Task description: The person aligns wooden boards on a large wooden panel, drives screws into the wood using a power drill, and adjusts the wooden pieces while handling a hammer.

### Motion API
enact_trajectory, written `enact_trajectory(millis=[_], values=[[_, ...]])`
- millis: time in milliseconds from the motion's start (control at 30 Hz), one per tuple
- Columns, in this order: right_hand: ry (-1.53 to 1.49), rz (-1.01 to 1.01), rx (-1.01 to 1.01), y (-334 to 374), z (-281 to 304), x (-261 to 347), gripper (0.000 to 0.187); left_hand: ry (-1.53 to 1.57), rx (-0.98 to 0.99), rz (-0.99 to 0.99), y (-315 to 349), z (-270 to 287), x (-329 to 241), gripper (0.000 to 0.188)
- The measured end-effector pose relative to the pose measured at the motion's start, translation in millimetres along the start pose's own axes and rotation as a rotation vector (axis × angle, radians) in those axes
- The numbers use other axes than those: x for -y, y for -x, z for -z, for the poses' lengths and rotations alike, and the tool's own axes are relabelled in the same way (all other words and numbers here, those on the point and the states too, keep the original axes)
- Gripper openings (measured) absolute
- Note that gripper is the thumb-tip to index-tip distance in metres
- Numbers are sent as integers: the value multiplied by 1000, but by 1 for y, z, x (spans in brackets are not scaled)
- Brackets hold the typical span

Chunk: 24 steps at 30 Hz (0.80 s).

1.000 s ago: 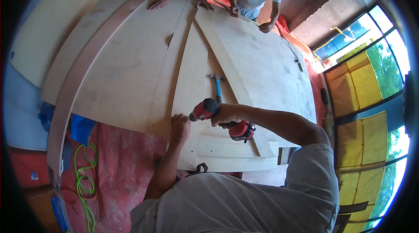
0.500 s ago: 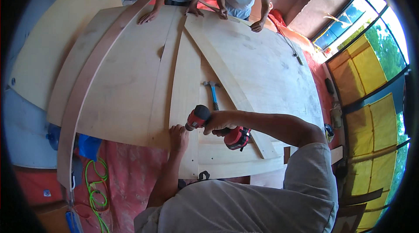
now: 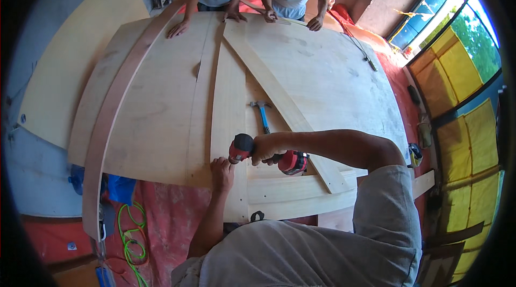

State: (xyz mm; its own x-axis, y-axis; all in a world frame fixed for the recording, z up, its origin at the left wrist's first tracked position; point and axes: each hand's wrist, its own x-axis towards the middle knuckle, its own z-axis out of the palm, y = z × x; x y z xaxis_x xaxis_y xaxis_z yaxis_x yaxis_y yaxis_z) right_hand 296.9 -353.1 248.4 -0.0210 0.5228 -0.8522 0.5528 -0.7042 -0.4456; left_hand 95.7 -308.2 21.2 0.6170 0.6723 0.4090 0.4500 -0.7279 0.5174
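Two hands in play: right hand wrapped round the red drill, left hand curled at the plank's left edge; can't tell if it pinches anything. Drill's over the plank, nose just beside the left fingers, tip hidden. Risk: tip skids on wood, catches fingers. Careless elbow could knock the hammer.
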Motion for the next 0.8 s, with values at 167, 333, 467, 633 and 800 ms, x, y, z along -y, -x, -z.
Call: enact_trajectory(millis=[167, 333, 467, 633, 800], values=[[18, -19, 19, 4, 1, 10, 22, -13, -38, -7, 2, 1, -1, 12], [29, -36, 4, 9, -4, 18, 21, 42, -62, -18, 1, 3, 0, 13], [15, -76, -4, 10, -3, 21, 23, 38, -23, 9, 1, 4, -1, 14], [-42, -93, -10, 10, -4, 20, 24, 62, 0, 13, 0, 6, 0, 13], [78, -55, -14, 10, -8, 22, 21, 55, -11, 17, -2, 4, -1, 12]])
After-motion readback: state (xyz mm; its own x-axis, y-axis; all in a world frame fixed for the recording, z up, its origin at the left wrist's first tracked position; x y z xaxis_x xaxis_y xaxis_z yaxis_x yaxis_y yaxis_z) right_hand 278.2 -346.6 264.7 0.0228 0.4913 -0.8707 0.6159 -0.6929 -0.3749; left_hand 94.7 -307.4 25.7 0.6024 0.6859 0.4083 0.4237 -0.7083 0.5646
